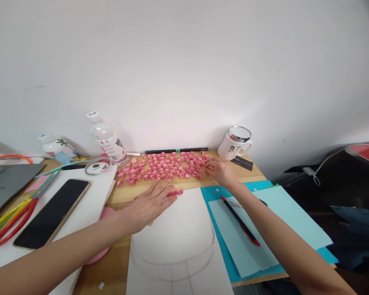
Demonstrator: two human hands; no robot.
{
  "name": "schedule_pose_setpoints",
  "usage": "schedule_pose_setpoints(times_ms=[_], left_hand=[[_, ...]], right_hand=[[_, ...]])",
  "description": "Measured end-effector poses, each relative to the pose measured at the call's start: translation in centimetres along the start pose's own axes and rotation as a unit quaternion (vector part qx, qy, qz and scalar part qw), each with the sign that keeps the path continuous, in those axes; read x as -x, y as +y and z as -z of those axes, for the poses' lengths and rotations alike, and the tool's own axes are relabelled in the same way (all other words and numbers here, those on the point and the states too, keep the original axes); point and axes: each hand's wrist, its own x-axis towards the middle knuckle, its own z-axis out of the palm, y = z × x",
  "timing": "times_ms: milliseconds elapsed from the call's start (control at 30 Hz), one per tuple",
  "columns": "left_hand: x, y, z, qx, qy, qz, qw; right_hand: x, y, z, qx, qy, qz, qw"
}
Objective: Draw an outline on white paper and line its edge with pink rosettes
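Many small pink rolled paper coils (161, 166) lie spread in a loose band along the back of the table. My left hand (150, 203) rests palm down with fingers stretched out, at the top edge of a white drawing sheet (178, 233) with pencil curves. A short row of pink coils (174, 192) sits beside its fingers on the sheet. At the right end of the band, my right hand (219, 170) has its fingers bent together in a pinch at a pink coil; its fingertips partly hide that coil.
Left of the sheet are a phone (53, 213), scissors (27, 209) and a plastic bottle (107, 137). A mug (233, 143) and dark card (242, 163) stand back right. Blue paper sheets (290, 213) with a red-black pen (240, 221) lie under my right forearm. Black pens (176, 150) line the wall.
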Motion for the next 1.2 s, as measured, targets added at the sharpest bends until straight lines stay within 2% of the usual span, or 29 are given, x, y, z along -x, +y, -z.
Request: schedule_pose_setpoints(times_ms=[100, 200, 267, 433, 767, 1100, 1200], left_hand=[[-0.1, 0.1, 0.3, 0.004, -0.004, 0.002, 1.0], [-0.3, 0.1, 0.4, 0.014, -0.016, -0.004, 1.0], [-0.5, 0.0, 0.1, 0.023, -0.025, -0.016, 0.999], [-1.0, -0.5, -0.4, 0.044, -0.048, -0.029, 0.997], [-1.9, 0.2, 1.4, 0.057, -0.105, -0.019, 0.993], [-1.8, -0.1, 0.8, 0.057, -0.067, -0.043, 0.995], [-1.8, -0.1, 1.0, 0.058, -0.075, -0.037, 0.995]], right_hand=[[1.2, -2.2, 1.2, -0.143, 0.044, 0.005, 0.989], [2.7, -5.1, 1.1, -0.318, -0.022, 0.025, 0.947], [3.5, -6.5, 0.3, -0.351, -0.066, 0.024, 0.934], [3.7, -7.3, -1.5, -0.304, -0.075, 0.019, 0.95], [3.3, -7.5, -2.4, -0.238, -0.075, 0.063, 0.966], [3.2, -7.7, -1.8, -0.232, -0.094, 0.078, 0.965], [3.3, -7.7, -1.7, -0.229, -0.095, 0.06, 0.967]])
